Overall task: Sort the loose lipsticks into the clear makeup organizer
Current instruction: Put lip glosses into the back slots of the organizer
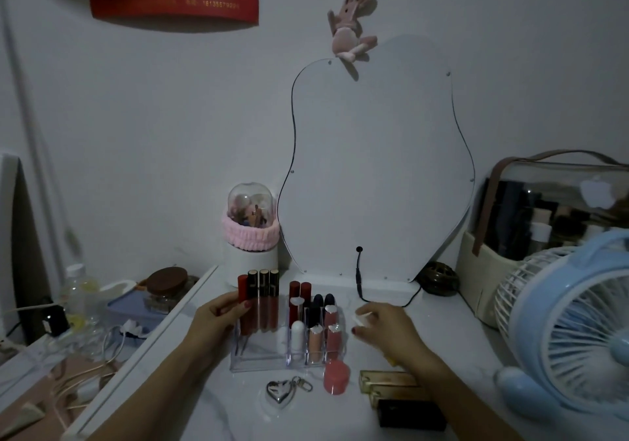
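Note:
The clear makeup organizer (253, 362) stands on the white table in front of me. Its left compartment holds several tall lip-gloss tubes (264, 299). Its right grid holds several upright lipsticks (318, 311). My left hand (218, 318) grips a red tube (242, 289) at the organizer's left end. My right hand (383, 326) hovers just right of the organizer with a small white piece (361, 318) pinched in its fingers. Loose on the table lie a pink lipstick (336, 376), two gold lipstick cases (388, 380) and a black one (412, 414), partly under my right forearm.
A silver heart keychain (279, 393) lies in front of the organizer. A curvy mirror (374, 168) leans on the wall behind, its cable trailing right. A blue fan (571, 325) and a clear cosmetics case (551, 209) fill the right side. A domed brush holder (251, 233) stands back left.

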